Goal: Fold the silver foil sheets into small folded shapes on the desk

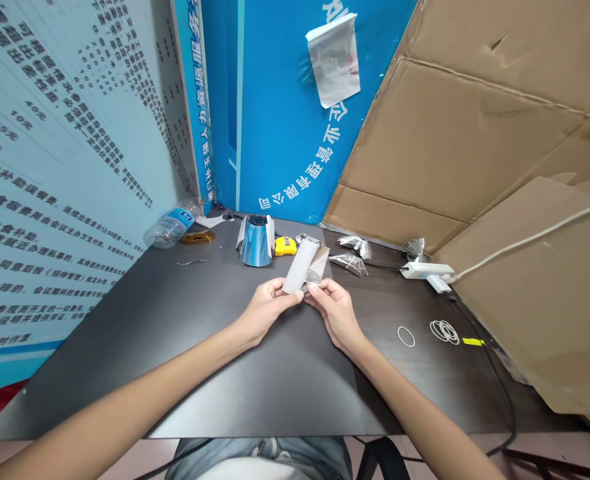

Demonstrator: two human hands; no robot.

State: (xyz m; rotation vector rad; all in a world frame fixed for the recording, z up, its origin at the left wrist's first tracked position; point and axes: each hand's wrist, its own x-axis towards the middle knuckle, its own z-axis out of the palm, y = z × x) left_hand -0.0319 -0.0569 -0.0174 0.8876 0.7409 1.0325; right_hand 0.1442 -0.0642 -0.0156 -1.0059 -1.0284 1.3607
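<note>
In the head view, both hands meet over the middle of the dark table. My left hand (265, 310) pinches the lower edge of a pale grey-white strip (299, 270), which looks like folded paper or card. My right hand (335, 310) grips the lower end of a thin, shiny, partly see-through sheet (319, 262) that overlaps the strip's right side. Whether the two are joined cannot be made out. Just beyond the hands lie a yellow tape measure (285, 246) and a shiny blue cone-shaped piece (257, 245).
Silver foil bundles (349, 264) and a white power strip (427, 270) lie at the back right. White rubber bands (445, 331) and a yellow strip (473, 341) are at right. A plastic bottle (172, 225) stands against the left panel; cardboard (475, 120) walls the right side.
</note>
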